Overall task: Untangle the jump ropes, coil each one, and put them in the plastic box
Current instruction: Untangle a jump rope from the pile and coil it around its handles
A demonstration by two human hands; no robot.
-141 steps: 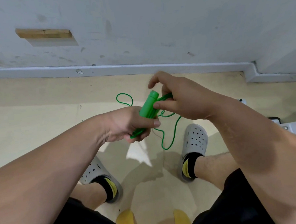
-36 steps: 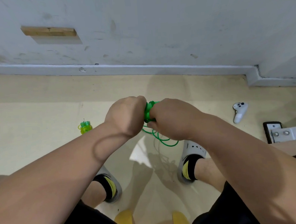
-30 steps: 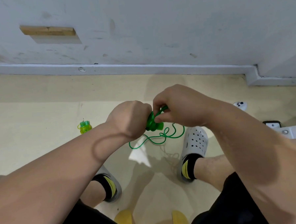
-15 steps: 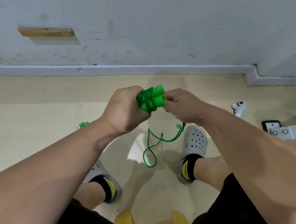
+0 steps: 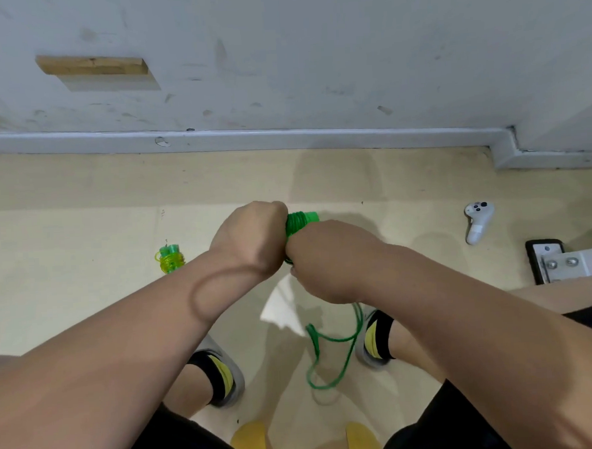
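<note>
The green rope (image 5: pixel 299 222) is held in mid-air in front of the person, above the floor (image 5: pixel 69 305) and between their shoes. Its two bright green handles lie side by side, with thin green cord wound tightly round them in many close turns; only the wrapped top end shows between the fists. The left hand (image 5: pixel 251 240) is closed in a fist round the handles. The right hand (image 5: pixel 324 260) touches it, fingers curled under and gripping the rope, though its fingertips are hidden. A loose tail of cord (image 5: pixel 332 353) hangs below the right hand in slack loops. A yellow-green bundle (image 5: pixel 169 260) lies on the floor to the left.
</note>
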